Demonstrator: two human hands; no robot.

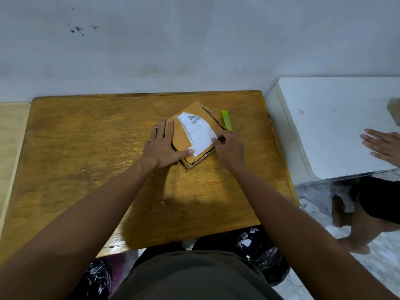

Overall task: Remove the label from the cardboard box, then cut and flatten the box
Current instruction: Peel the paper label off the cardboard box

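- Label removal is the step in hand: the cardboard box (pixel 190 135) sits mid-table on the wooden table (pixel 86 148), turned cornerwise to you.
- Your left hand (pixel 161 146) lies flat with fingers spread, pinning the box's left side.
- Your right hand (pixel 228 146) pinches the right edge of the white label (pixel 200 135); much of it looks still stuck.
- Next, keep the box pinned and peel slowly leftward so the paper doesn't tear.
- The green utility knife (pixel 226 123) waits just right of the box for the cutting.
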